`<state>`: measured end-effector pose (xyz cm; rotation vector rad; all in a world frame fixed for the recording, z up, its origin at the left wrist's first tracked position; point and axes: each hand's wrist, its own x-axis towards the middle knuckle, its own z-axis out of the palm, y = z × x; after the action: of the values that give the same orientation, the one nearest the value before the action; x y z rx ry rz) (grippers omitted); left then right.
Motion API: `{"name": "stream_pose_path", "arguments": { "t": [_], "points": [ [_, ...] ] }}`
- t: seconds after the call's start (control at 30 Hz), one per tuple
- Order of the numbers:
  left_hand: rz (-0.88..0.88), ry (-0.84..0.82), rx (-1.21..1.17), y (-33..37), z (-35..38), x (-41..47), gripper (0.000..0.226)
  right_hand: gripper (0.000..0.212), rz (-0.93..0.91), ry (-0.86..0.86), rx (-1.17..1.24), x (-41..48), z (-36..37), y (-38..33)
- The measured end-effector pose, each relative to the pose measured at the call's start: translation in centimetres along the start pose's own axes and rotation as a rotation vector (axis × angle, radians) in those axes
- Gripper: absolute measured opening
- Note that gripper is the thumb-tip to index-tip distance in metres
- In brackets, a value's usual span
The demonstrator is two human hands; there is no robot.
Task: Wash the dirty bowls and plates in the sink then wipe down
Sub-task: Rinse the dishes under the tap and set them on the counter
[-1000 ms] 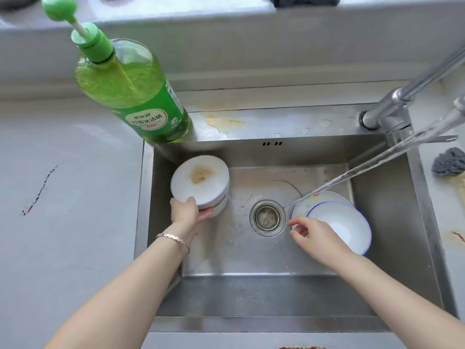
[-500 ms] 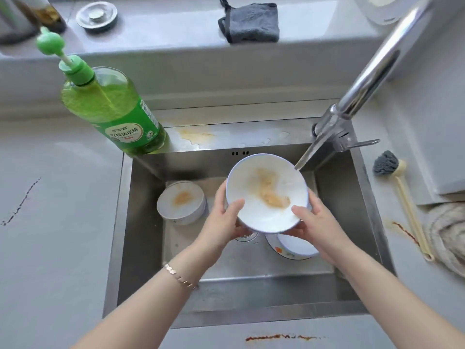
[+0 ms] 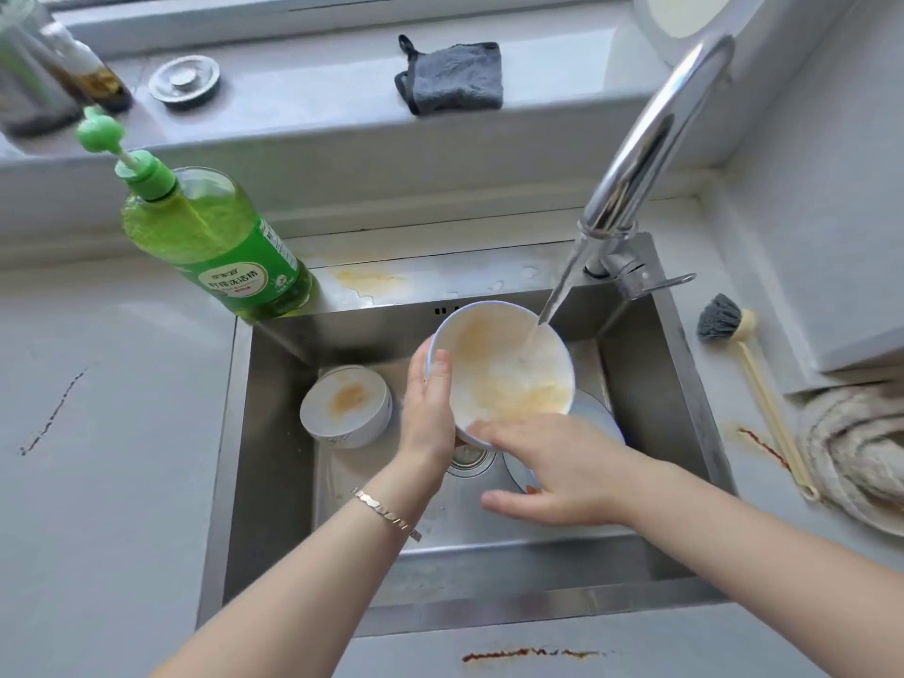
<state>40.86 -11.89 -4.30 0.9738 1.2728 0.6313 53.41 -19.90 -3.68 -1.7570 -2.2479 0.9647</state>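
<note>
A white bowl (image 3: 504, 364) smeared with orange-brown residue is held tilted over the steel sink (image 3: 274, 433). My left hand (image 3: 430, 408) grips its left rim, thumb inside. My right hand (image 3: 553, 467) lies with straight fingers against the bowl's lower inside edge. Water (image 3: 557, 296) from the faucet (image 3: 641, 154) runs into the bowl. A second white bowl (image 3: 347, 403), upside down with a brown stain on its base, sits at the sink's left. A white plate (image 3: 594, 415) lies on the sink floor, mostly hidden under the bowl and my right hand.
A green dish soap bottle (image 3: 215, 247) stands at the sink's back left corner. A grey-headed brush (image 3: 724, 325) and a bundled cloth (image 3: 856, 447) lie on the right counter. A grey towel (image 3: 452, 78) and drain plug (image 3: 184, 83) rest on the sill. Red-brown smears (image 3: 531, 654) mark the front counter.
The stained bowl has come under the water stream. My right hand moved from the bowl's right side to its lower inside edge. My left hand keeps its grip on the rim.
</note>
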Motion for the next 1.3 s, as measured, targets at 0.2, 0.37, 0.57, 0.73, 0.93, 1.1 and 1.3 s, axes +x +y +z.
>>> {"name": "stream_pose_path", "arguments": {
  "t": [0.2, 0.37, 0.57, 0.73, 0.93, 1.1, 1.3],
  "points": [
    [-0.015, -0.063, 0.131, 0.1, -1.8, -0.6, 0.033, 0.057, -0.021, -0.066, -0.373, 0.7, -1.0, 2.6],
    [-0.078, -0.007, 0.220, 1.5, -4.0, -0.9, 0.062, 0.030, -0.012, 0.017, -0.143, 1.2, 1.1, -0.1],
    [0.024, 0.094, 0.514, 2.2, -9.2, -1.1, 0.081, 0.036, 0.149, 0.219, 0.113, -0.9, 2.5, 0.2],
    [0.394, 0.126, 0.884, 3.0, -11.9, -2.3, 0.078, 0.033, 0.188, 0.167, 0.114, -1.4, 3.1, 0.5],
    [0.793, 0.218, 1.334, 3.1, -11.9, -3.0, 0.092, 0.030, 0.147, 0.199, 0.018, -0.7, 3.6, -0.7],
    [0.381, 0.109, 0.995, 4.1, -8.9, -2.6, 0.078, 0.057, 0.057, 0.278, -0.068, 0.6, 3.5, -2.0],
    [0.144, -0.037, 0.530, 4.5, -2.5, -2.0, 0.080, 0.081, -0.003, 0.177, 0.194, 2.8, 2.2, -3.0]
  ]
}}
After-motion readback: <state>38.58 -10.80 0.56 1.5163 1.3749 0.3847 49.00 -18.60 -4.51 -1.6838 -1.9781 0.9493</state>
